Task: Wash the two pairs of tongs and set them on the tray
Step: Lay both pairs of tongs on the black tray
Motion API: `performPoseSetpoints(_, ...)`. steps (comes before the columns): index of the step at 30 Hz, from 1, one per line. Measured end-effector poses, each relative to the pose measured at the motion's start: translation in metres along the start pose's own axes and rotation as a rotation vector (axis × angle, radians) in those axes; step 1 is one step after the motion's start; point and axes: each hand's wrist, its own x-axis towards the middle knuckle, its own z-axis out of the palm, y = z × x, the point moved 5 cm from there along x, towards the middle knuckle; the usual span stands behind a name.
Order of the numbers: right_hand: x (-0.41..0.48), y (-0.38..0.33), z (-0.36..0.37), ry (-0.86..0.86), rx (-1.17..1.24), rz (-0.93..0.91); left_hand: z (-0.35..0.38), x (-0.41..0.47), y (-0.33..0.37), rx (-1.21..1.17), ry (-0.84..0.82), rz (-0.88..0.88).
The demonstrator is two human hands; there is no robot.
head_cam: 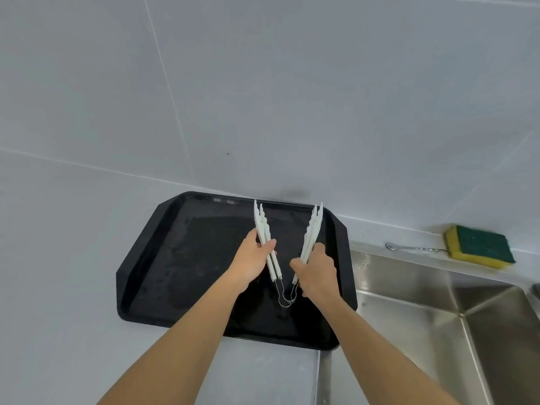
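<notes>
My left hand (252, 260) is curled round the left tongs (263, 226), thumb over the front, pressing their two white arms together so they cannot spring apart. My right hand (317, 273) grips the right tongs (313, 226) the same way, around the middle of the arms. I hold each pair with its toothed tips pointing away toward the wall (263, 83) and its wire loop toward me, so the two make a V that closes between my wrists; whether the loops touch each other I cannot tell. Both pairs are over the black tray (140, 276), which lies on the desk (58, 287) just beside the sink (438, 317), so wet things only have a short way to go from basin to tray. I judge this to be the setting-down step: the tray floor shows drops, and laying each pair flat, side by side, would finish the job. From here I cannot say whether the loops already rest on the tray floor. The sponge (479, 247) sits on the ledge behind the sink, out of my way.
</notes>
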Motion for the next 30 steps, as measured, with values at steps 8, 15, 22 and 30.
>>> performPoseSetpoints(8,0.0,0.019,0.025,-0.055,-0.002,0.105,-0.003,0.006,-0.03,0.666,0.222,0.088)
performPoseSetpoints(15,0.003,0.019,0.024,-0.056,0.05,0.124,-0.001,0.007,-0.033,0.699,0.211,0.033)
performPoseSetpoints(22,-0.006,-0.001,0.008,0.028,0.114,0.004,-0.01,-0.007,-0.012,0.441,0.327,0.106)
performPoseSetpoints(30,-0.017,-0.06,0.027,0.022,0.057,-0.167,-0.064,-0.034,0.036,0.193,0.477,0.356)
